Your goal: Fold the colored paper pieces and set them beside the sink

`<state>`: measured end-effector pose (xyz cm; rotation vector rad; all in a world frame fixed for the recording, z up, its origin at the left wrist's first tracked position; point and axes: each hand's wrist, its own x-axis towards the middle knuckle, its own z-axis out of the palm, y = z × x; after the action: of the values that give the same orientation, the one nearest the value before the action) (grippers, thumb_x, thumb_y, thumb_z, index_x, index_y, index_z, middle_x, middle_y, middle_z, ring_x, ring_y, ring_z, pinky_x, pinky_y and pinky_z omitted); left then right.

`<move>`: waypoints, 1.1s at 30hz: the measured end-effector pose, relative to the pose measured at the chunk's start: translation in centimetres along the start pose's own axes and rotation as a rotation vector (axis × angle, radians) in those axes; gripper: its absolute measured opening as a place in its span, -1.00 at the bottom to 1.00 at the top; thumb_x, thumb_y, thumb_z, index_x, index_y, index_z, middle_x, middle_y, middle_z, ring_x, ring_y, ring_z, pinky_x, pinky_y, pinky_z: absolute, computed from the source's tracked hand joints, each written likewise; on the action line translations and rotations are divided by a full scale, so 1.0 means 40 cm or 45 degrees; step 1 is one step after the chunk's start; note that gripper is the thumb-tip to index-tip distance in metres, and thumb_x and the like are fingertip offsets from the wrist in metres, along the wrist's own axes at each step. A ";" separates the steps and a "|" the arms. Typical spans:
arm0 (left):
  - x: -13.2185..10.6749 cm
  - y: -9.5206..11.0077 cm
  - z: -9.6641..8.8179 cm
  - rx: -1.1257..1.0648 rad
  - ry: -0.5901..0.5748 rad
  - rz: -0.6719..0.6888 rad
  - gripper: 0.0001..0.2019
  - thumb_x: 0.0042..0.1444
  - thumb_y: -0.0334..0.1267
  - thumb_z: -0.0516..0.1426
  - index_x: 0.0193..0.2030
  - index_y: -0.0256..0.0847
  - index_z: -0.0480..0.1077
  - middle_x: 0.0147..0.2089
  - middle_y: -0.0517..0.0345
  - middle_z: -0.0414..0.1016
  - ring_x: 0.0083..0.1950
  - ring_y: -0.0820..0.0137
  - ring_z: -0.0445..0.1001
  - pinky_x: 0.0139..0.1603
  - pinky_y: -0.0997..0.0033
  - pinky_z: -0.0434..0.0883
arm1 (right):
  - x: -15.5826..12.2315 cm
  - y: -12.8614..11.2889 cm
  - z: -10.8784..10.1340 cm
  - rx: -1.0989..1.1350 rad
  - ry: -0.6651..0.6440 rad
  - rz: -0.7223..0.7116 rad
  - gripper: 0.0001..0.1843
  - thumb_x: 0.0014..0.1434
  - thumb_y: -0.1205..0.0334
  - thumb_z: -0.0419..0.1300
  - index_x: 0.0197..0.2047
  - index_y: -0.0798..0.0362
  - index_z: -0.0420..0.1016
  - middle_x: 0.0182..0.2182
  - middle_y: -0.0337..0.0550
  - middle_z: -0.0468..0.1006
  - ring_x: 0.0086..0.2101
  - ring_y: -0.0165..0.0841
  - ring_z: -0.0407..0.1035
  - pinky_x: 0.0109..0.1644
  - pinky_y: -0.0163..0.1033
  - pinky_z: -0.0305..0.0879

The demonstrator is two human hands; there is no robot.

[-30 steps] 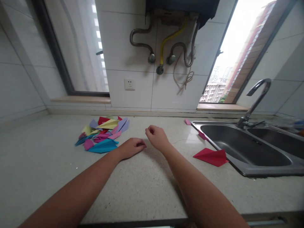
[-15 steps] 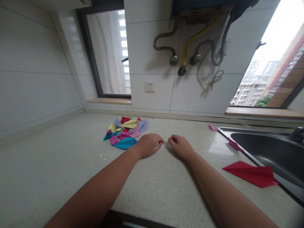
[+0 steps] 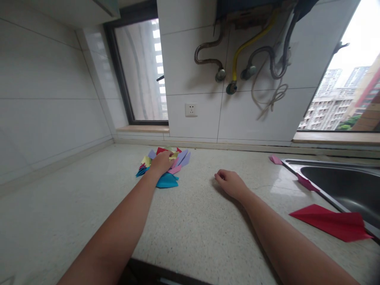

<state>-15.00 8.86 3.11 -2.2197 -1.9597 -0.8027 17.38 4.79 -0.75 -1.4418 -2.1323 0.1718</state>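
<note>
My left hand [image 3: 162, 162] is over a heap of folded paper planes, its fingers closed on a yellow paper plane [image 3: 173, 156] at the top. The hand covers part of the heap. Around it show a blue paper plane [image 3: 168, 181] in front, a purple paper plane [image 3: 183, 157] to the right and a pink paper plane [image 3: 175, 170]. On the bare counter to the right rests my right hand [image 3: 231, 183], fingers curled in, with nothing visible in them.
A large red paper plane [image 3: 329, 222] lies at the right beside the sink [image 3: 350, 186]. Two pink folded papers, one at the sink's corner [image 3: 276, 159] and a darker one on its rim [image 3: 307, 183], lie farther back. A tiled wall with a socket [image 3: 191, 110] stands behind.
My left hand has moved left and away from me, from beside my right hand onto the paper heap. My right hand stays in place on the counter. The view has shifted slightly.
</note>
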 end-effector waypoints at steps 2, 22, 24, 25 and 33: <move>0.010 -0.013 0.020 0.028 -0.078 0.004 -0.62 0.11 -0.12 0.16 0.04 -0.20 0.45 0.03 -0.12 0.52 0.05 0.16 0.44 -0.01 0.28 0.32 | 0.002 0.000 0.002 -0.007 -0.014 -0.015 -0.65 0.27 0.05 0.01 -0.38 0.04 0.50 -0.44 -0.08 0.58 -0.43 -0.34 0.38 -0.37 -0.28 0.04; 0.004 -0.015 0.043 0.162 -0.109 0.008 -0.78 0.03 -0.18 0.20 -0.17 -0.13 0.50 -0.11 -0.01 0.53 -0.08 0.21 0.46 -0.16 0.35 0.31 | 0.002 0.007 0.005 -0.057 -0.080 -0.038 -0.63 0.28 0.05 0.00 -0.40 0.05 0.49 -0.46 -0.11 0.55 -0.44 -0.37 0.35 -0.39 -0.28 0.00; 0.000 -0.014 0.038 0.153 -0.098 0.009 -0.85 0.06 -0.17 0.19 -0.26 -0.15 0.50 -0.18 0.01 0.54 -0.13 0.23 0.47 -0.20 0.36 0.31 | 0.002 0.007 0.005 -0.058 -0.080 -0.046 -0.63 0.27 0.05 0.00 -0.39 0.05 0.49 -0.46 -0.11 0.56 -0.45 -0.37 0.35 -0.39 -0.28 0.00; -0.002 -0.014 0.035 0.153 -0.091 0.009 -0.86 0.06 -0.17 0.19 -0.29 -0.16 0.49 -0.20 0.01 0.53 -0.15 0.23 0.47 -0.21 0.37 0.31 | 0.001 0.006 0.005 -0.058 -0.083 -0.049 -0.64 0.27 0.05 0.00 -0.39 0.05 0.49 -0.45 -0.10 0.56 -0.45 -0.37 0.35 -0.39 -0.28 0.00; -0.026 0.000 -0.009 -0.355 0.256 0.066 -0.85 0.07 -0.16 0.19 -0.32 -0.20 0.45 -0.19 0.06 0.49 -0.25 0.35 0.46 -0.21 0.40 0.35 | -0.008 -0.005 -0.002 -0.047 -0.087 -0.055 -0.66 0.26 0.07 0.02 -0.39 0.05 0.50 -0.46 -0.10 0.56 -0.46 -0.38 0.34 -0.40 -0.27 -0.01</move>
<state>-15.18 7.81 2.97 -2.2134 -1.7837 -1.3056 17.36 4.43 -0.71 -1.4288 -2.2307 0.1690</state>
